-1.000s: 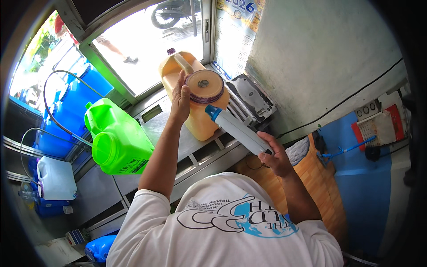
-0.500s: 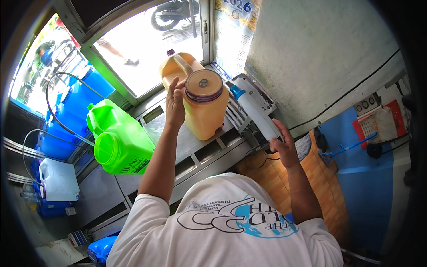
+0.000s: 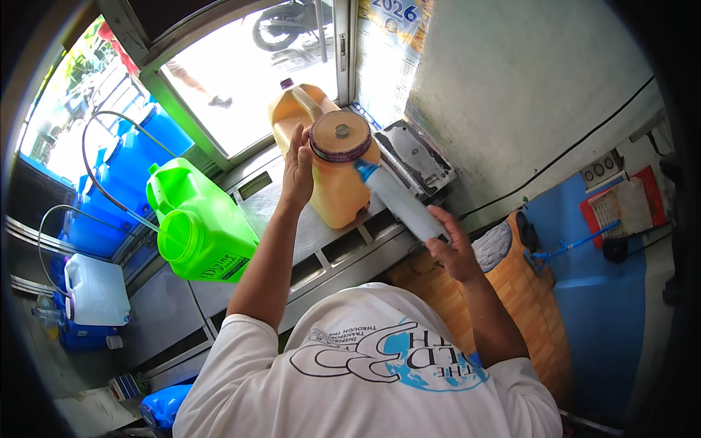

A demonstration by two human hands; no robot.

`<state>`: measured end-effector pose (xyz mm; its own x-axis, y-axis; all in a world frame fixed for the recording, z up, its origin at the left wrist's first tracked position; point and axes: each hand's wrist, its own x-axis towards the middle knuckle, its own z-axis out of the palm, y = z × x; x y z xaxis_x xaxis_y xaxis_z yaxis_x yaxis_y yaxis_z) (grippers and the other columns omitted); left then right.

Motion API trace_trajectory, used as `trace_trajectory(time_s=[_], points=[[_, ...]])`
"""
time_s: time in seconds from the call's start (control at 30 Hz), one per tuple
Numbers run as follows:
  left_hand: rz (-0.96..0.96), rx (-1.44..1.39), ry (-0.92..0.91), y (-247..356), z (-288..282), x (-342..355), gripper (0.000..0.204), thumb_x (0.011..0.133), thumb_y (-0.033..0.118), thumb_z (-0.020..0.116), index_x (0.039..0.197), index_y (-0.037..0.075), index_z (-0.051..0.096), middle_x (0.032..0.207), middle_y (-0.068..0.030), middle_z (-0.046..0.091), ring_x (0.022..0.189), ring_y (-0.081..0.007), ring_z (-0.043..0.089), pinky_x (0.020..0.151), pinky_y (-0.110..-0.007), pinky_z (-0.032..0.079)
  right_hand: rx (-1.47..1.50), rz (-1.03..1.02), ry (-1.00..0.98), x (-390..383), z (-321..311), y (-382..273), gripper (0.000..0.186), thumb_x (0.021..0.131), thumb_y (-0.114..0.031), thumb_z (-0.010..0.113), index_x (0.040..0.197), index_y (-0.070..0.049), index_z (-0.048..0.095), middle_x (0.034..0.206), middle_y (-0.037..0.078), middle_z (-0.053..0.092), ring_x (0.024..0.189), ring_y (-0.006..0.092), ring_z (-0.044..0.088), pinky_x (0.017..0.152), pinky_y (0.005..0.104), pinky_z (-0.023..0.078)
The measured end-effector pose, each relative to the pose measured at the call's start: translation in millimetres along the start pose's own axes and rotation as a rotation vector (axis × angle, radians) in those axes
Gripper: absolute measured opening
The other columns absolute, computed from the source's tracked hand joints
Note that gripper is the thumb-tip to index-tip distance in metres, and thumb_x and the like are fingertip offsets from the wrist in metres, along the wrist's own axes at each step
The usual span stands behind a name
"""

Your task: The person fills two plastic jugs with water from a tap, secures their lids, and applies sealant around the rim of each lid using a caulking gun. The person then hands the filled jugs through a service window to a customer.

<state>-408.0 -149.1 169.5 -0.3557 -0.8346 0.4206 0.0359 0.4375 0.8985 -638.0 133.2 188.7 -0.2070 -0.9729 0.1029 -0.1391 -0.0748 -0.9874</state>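
Amber jug (image 3: pixel 339 193) is stood on the metal counter (image 3: pixel 255 212), in front of the open window, its round lid (image 3: pixel 342 131) seated and ringed by a dark purple band (image 3: pixel 343 155). Lid edge is flanked by the left hand (image 3: pixel 298 175): fingers extended, nearly together, wrapped round nothing; actual contact cannot be told. Pale grey handheld tool (image 3: pixel 404 203) is gripped at its rear by the right hand (image 3: pixel 453 252), fingers curled round it. Its blue tip (image 3: pixel 365 170) is blurred, aimed at the jug's shoulder just below the band; touching or apart cannot be told.

Step in hand, as judged: the band is being worked on with the tool. Next move seems to call for the tip to be guided along the band, jug steadied, left fingers held clear of the tip.

Green jug (image 3: pixel 208 226) is placed to the left, a thin hose (image 3: pixel 109 201) led into its wide mouth. Slotted metal device (image 3: pixel 416 157) is set just right of the amber jug.
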Motion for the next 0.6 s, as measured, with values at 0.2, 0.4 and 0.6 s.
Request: trace_trajectory(time_s=[0.2, 0.4, 0.6], points=[[0.002, -0.063, -0.058, -13.5, 0.8, 25.9, 0.087, 0.099, 0.067, 0.030, 0.157, 0.004, 0.018, 0.152, -0.0229, 0.037, 0.143, -0.0313, 0.033, 0.118, -0.039, 0.023, 0.148, 0.077, 0.095, -0.6, 4.8, -1.5, 0.058, 0.090, -0.012, 0.062, 0.145, -0.007, 0.044, 0.107, 0.000, 0.055, 0.073, 0.0040, 0.045, 0.066, 0.0200, 0.043], [-0.022, -0.030, 0.006, 11.2, 6.5, 15.8, 0.079, 0.101, 0.062, 0.034, 0.154, 0.003, 0.027, 0.142, -0.0208, 0.049, 0.133, -0.0300, 0.047, 0.113, -0.038, 0.033, 0.021, -0.005, 0.035, -3.2, 6.7, 1.6, 0.058, 0.090, -0.018, 0.065, 0.144, -0.007, 0.045, 0.116, 0.002, 0.056, 0.076, 0.0048, 0.047, 0.065, 0.0216, 0.044], [-0.033, 0.032, 0.015, 2.2, -9.6, 19.1, 0.076, 0.102, 0.061, 0.033, 0.153, 0.005, 0.028, 0.137, -0.0213, 0.053, 0.131, -0.0304, 0.049, 0.111, -0.037, 0.035, 0.069, 0.073, 0.128, -2.3, 1.4, -3.7, 0.059, 0.091, -0.020, 0.066, 0.144, -0.007, 0.045, 0.126, 0.006, 0.055, 0.095, 0.0099, 0.053, 0.078, 0.0243, 0.048]])
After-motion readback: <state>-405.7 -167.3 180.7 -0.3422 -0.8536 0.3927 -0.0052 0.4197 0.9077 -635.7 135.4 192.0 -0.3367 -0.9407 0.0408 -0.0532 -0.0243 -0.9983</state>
